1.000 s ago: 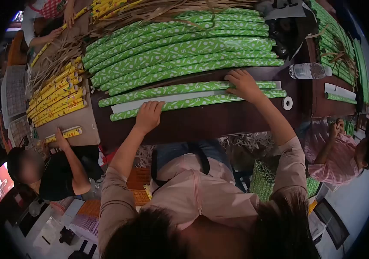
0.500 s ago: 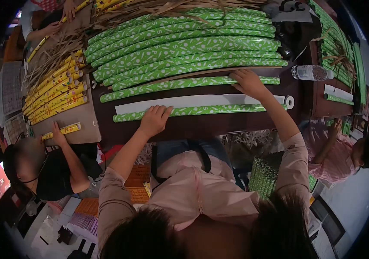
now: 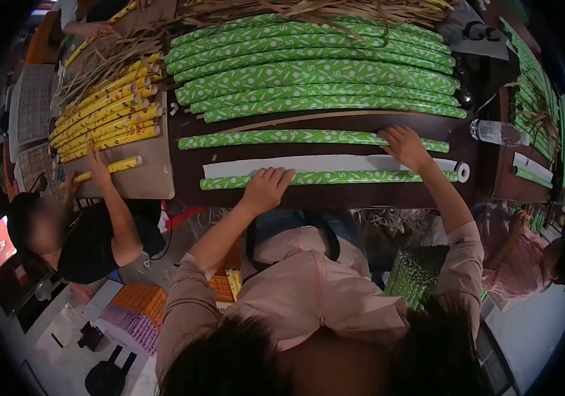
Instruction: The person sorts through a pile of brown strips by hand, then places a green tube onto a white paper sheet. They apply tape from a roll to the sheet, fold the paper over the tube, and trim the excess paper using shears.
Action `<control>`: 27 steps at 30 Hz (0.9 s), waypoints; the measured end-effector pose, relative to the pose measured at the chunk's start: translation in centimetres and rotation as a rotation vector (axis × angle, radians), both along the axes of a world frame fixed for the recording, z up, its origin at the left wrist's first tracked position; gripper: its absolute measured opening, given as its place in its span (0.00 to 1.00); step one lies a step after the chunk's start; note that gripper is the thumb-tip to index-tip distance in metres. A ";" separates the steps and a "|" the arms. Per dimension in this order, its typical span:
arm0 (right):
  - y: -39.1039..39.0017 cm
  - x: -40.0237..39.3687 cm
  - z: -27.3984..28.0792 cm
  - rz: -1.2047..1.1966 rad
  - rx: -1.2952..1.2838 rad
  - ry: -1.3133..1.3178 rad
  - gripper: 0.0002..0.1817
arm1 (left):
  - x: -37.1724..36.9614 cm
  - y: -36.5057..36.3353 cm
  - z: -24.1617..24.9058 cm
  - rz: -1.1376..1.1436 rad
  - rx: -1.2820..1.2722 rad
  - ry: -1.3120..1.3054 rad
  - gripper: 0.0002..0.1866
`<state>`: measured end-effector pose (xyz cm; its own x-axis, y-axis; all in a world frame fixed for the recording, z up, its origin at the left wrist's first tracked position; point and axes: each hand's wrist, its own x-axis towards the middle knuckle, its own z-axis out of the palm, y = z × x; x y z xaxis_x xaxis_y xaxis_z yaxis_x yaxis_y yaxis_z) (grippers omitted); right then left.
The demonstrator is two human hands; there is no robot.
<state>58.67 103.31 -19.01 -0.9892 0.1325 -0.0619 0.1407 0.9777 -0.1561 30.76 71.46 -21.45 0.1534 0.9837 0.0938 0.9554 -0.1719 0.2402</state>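
Note:
My left hand [image 3: 269, 189] lies over a green patterned wrapping paper roll [image 3: 348, 179] at the table's near side, fingers stretched flat across it. A white strip of the paper's underside [image 3: 335, 163] shows along its far edge. Farther off, my right hand [image 3: 406, 148] has its fingers curled over a second, thin green roll [image 3: 282, 138], right of its middle. That forearm crosses above the near roll. At the near roll's right end stands a small white ring-shaped roll, perhaps tape [image 3: 462, 172].
Many green rolls [image 3: 315, 69] lie stacked beyond, with brown paper strips [image 3: 282, 12] behind. Yellow rolls [image 3: 107, 122] and a co-worker's hand [image 3: 99, 170] are at left. A plastic bottle [image 3: 499, 133] lies at right. Another person [image 3: 513, 247] sits farther right.
The whole view has shifted, moving the scene rightward. The far green roll has turned slightly, its right end coming nearer under my right hand. My left hand stays on the near roll.

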 end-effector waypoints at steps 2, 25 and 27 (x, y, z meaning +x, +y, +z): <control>0.0 0.1 0.2 0.029 -0.005 0.005 0.23 | 0.0 0.3 0.5 0.008 0.011 0.028 0.24; -9.4 -17.6 -2.5 -0.027 -0.134 0.237 0.14 | 0.2 0.0 -0.2 0.021 0.069 0.052 0.16; -9.2 -17.8 -2.6 -0.050 -0.170 0.182 0.13 | 0.4 -0.2 -0.2 0.024 0.086 0.060 0.16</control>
